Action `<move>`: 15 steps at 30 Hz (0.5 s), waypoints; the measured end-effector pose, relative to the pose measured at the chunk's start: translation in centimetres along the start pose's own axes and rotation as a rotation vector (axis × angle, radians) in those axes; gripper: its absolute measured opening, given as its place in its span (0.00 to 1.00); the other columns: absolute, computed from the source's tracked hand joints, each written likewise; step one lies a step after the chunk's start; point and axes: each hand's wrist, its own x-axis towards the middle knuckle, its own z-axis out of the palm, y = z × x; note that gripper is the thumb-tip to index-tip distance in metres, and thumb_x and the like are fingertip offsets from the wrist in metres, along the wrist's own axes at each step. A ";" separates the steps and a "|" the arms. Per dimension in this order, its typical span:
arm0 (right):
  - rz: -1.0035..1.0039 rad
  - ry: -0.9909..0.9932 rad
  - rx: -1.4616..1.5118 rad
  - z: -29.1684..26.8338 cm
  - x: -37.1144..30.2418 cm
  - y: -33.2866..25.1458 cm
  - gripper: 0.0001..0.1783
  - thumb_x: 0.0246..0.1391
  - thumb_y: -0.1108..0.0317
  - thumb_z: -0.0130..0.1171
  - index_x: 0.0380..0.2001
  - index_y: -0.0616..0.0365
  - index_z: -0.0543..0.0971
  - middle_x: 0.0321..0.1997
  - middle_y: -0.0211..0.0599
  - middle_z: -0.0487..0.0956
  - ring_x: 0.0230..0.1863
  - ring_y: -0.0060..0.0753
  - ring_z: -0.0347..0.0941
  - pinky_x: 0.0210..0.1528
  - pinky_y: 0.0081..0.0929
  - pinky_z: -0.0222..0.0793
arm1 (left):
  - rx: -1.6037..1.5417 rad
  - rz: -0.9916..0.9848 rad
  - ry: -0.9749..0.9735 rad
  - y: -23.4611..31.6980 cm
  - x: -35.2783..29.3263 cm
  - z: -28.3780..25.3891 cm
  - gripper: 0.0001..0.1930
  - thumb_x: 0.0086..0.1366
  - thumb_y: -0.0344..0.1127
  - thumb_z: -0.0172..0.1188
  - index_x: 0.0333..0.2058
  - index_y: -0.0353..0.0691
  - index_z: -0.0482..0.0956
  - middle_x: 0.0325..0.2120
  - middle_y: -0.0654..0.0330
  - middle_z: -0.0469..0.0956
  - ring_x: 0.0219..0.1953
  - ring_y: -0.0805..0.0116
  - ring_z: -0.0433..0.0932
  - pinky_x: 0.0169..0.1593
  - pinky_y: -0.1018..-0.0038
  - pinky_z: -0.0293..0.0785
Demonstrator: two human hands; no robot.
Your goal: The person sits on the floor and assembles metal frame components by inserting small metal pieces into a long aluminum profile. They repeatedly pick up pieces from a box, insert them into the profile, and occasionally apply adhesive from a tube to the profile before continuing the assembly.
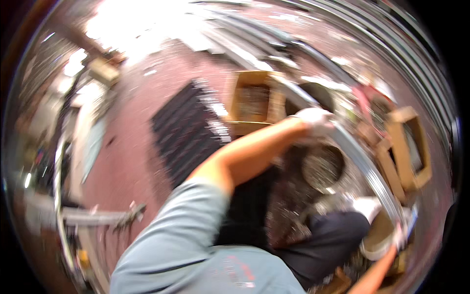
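A long silver metal profile (360, 154) runs slantwise across my right side, from beyond the cardboard box down toward my right knee. My left hand (316, 121), in a white glove, reaches across my body and is closed round the profile partway along it. Lower right, my right hand (399, 237) is closed at the profile's near end; motion blur softens its fingers. Under the profile stands a round container (323, 167) full of small pieces, too blurred to name. An open cardboard box (235, 95) with dark contents sits just left of the profile's far part.
Left of the box lies a black ribbed panel (183, 127) on the reddish floor (129, 122). More open cardboard boxes (422, 169) stand at the right. Long metal bars (235, 41) lie at the back. A metal frame (93, 217) is at the left.
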 end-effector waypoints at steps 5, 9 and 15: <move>-0.111 0.079 -0.443 1.2 0.0 1.4 0.31 0.63 0.61 0.60 0.65 0.63 0.70 0.67 0.51 0.73 0.63 0.44 0.71 0.66 0.37 0.63 | -0.081 -0.141 0.265 -10.3 7.1 3.1 0.27 0.56 0.47 0.66 0.53 0.42 0.82 0.49 0.47 0.83 0.53 0.50 0.81 0.59 0.64 0.75; -0.088 0.086 -0.443 0.4 -0.9 -1.3 0.30 0.62 0.63 0.59 0.65 0.63 0.71 0.67 0.51 0.73 0.63 0.45 0.71 0.67 0.37 0.63 | -0.127 0.059 0.354 -13.3 10.3 2.9 0.21 0.54 0.45 0.67 0.45 0.44 0.86 0.46 0.50 0.84 0.50 0.51 0.82 0.56 0.63 0.77; -0.143 0.102 -0.652 1.7 2.9 -2.6 0.33 0.49 0.77 0.54 0.62 0.65 0.72 0.64 0.55 0.74 0.66 0.49 0.69 0.70 0.37 0.62 | -0.254 -0.232 0.682 -21.0 8.9 -2.9 0.31 0.58 0.47 0.69 0.59 0.43 0.76 0.43 0.44 0.83 0.46 0.57 0.83 0.52 0.64 0.79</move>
